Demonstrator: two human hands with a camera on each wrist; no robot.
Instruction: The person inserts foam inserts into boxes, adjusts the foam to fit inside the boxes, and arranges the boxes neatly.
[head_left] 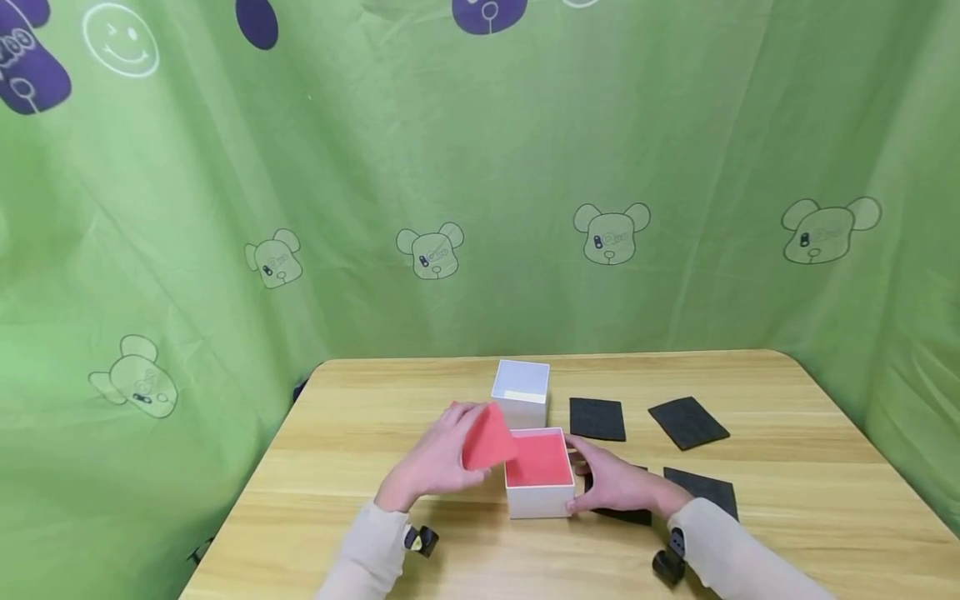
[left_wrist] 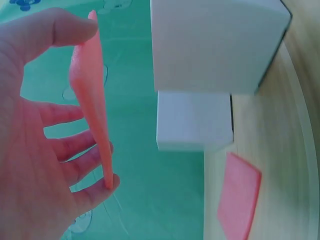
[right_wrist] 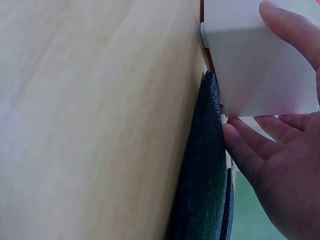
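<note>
My left hand (head_left: 440, 457) holds a red foam sheet (head_left: 489, 438) by its edges, tilted, beside the left rim of an open white box (head_left: 542, 502). In the left wrist view the thumb is on one edge of the sheet (left_wrist: 89, 75) and fingertips are on the opposite edge. Red material (head_left: 542, 461) shows inside the box. My right hand (head_left: 618, 483) grips the box's right side, thumb at the near corner and fingers farther back. In the right wrist view, fingertips touch the box wall (right_wrist: 265, 65).
A second white box-shaped piece (head_left: 521, 392) stands just behind the open box. Several black square pads (head_left: 597, 419) lie on the right of the wooden table (head_left: 315, 492), one partly under my right hand. Another red sheet (left_wrist: 240, 195) lies on the table in the left wrist view.
</note>
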